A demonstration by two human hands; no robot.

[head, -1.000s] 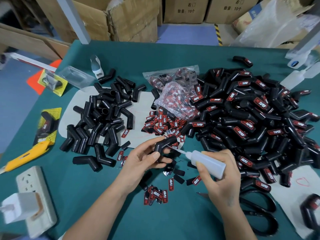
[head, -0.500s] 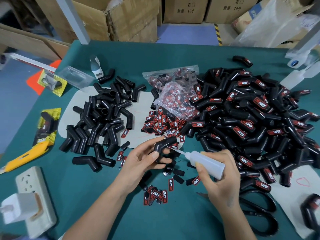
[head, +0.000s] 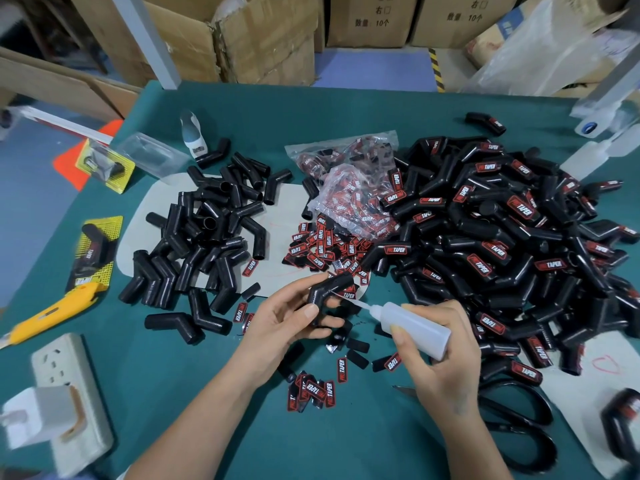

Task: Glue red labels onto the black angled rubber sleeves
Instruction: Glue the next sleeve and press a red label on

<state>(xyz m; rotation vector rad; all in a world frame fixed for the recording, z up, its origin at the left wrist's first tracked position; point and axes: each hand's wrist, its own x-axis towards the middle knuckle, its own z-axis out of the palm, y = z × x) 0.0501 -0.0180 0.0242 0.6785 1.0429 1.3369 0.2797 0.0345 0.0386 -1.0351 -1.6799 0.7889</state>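
Done: I judged well over half finished; the big heap of black angled rubber sleeves with red labels covered the table's right side.
Left: a smaller heap of bare black sleeves sat toward the table's left edge, loose red labels between the heaps.
In hand: my left hand gripped one bare angled sleeve near the front edge; my right hand clasped the translucent plastic glue bottle, nozzle at the sleeve.
Change: I saw almost none; the nozzle had crept slightly closer.

Left hand grips sleeve (right hand holds glue bottle).
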